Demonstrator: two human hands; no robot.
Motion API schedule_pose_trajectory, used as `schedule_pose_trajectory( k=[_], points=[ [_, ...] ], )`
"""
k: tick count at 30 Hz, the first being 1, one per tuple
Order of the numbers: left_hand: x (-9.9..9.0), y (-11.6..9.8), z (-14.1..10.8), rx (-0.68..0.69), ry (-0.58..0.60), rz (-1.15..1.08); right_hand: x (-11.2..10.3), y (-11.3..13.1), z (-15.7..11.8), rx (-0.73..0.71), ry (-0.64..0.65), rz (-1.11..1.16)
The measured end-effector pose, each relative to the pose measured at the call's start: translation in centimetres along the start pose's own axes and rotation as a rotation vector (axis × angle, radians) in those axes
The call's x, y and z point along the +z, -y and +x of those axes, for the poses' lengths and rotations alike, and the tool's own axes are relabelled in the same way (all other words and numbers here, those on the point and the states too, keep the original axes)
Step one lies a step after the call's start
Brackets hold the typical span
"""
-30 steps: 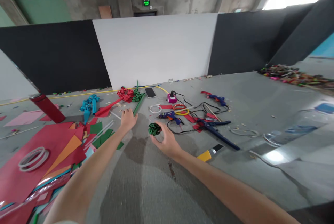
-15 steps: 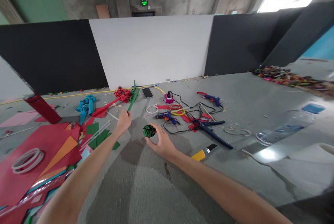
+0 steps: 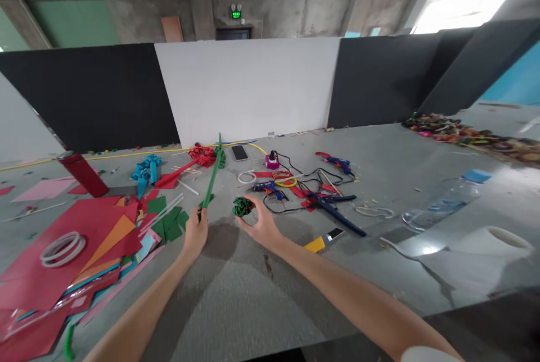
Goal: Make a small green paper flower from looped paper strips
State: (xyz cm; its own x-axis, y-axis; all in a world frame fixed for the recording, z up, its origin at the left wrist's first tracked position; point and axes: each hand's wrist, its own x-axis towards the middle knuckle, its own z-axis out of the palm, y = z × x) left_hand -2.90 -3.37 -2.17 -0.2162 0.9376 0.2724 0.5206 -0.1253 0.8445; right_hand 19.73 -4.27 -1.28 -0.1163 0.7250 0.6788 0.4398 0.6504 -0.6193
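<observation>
My left hand (image 3: 197, 231) is closed on the lower end of a long green strip (image 3: 212, 179), which points up and away from me. Between the thumb and fingers of my right hand (image 3: 260, 221) is a green folded-paper flower (image 3: 242, 206). The two hands are apart, both over the grey surface. Beyond the left hand lie a red paper cluster (image 3: 201, 155) and a blue one (image 3: 146, 171). Green paper pieces (image 3: 171, 223) are to the left of the left hand.
Two glue guns (image 3: 270, 188), dark-handled pliers (image 3: 337, 210) and cables lie ahead right. A yellow-handled scraper (image 3: 315, 245) sits beside my right forearm. Red sheets (image 3: 95, 221), a red flask (image 3: 85, 173), a phone (image 3: 239, 153), and a plastic bottle (image 3: 447, 202) surround the work area.
My left hand has moved nearer to me, and the green strip with it. My right hand still holds the green flower in about the same place. The view has shifted slightly.
</observation>
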Motion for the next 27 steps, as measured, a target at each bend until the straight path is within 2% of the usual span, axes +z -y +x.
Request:
schedule_pose_trajectory(
  k=[3, 7, 10, 14, 16, 18, 19, 21, 23, 25, 27],
  points=[
    [0.1, 0.4, -0.7, 0.050, -0.029, 0.028, 0.0, 0.0, 0.0, -0.020, 0.004, 0.009],
    [0.3, 0.5, -0.5, 0.022, -0.048, 0.013, -0.1, 0.4, 0.1, -0.011, 0.022, 0.011],
    [0.0, 0.1, -0.5, 0.030, -0.071, 0.128, -0.2, 0.5, 0.1, -0.011, 0.027, 0.019],
    [-0.6, -0.5, -0.9, 0.197, -0.049, 0.361, -0.4, 0.7, 0.1, -0.026, 0.046, 0.008],
    [-0.8, -0.9, -1.1, 0.266, -0.069, 0.384, -0.6, 0.9, 0.2, -0.047, 0.090, 0.008],
    [-0.9, -1.5, -1.2, 0.322, -0.063, 0.275, -0.9, 1.3, 0.3, -0.088, 0.164, 0.027],
    [-0.9, -1.8, -1.3, 0.349, -0.016, 0.166, -1.1, 1.4, 0.4, -0.112, 0.197, 0.041],
    [-0.8, -2.3, -1.4, 0.375, 0.163, -0.127, -1.3, 1.7, 0.5, -0.158, 0.235, 0.062],
    [-0.6, -2.6, -1.7, 0.340, 0.313, -0.380, -1.3, 1.7, 0.6, -0.188, 0.236, 0.073],
    [-0.4, -2.7, -2.0, 0.298, 0.378, -0.499, -1.3, 1.6, 0.6, -0.181, 0.238, 0.087],
    [-0.1, -2.6, -2.4, 0.276, 0.397, -0.526, -1.2, 1.4, 0.6, -0.150, 0.245, 0.116]
  ],
)
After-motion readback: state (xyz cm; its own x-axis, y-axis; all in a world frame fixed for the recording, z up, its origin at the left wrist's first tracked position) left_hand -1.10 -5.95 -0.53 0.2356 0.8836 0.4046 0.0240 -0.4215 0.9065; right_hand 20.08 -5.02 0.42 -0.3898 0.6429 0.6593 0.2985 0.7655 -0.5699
